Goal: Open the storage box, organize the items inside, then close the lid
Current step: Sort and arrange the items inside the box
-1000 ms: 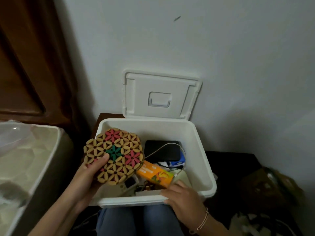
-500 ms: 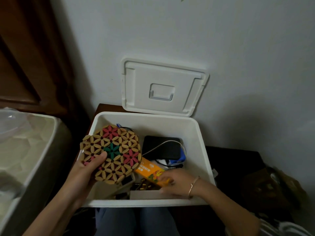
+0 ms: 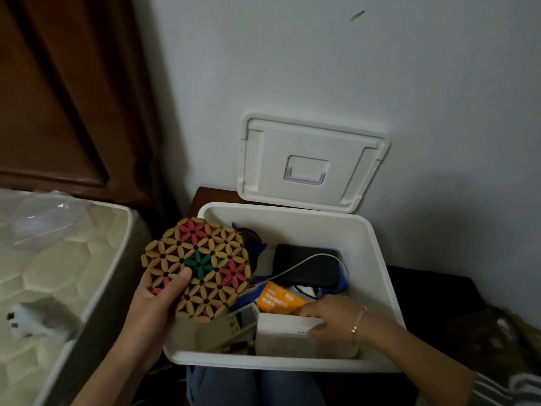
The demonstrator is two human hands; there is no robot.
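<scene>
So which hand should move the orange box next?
The right hand, probably. It is already inside the storage box, touching the orange box. The left hand is busy holding the flower-patterned mat.

The person has two bare arms, a thin shiny bracelet (image 3: 357,321) on the right wrist, a bit of striped sleeve (image 3: 509,388) at the right arm, and blue jeans (image 3: 251,386) on the legs.
</scene>
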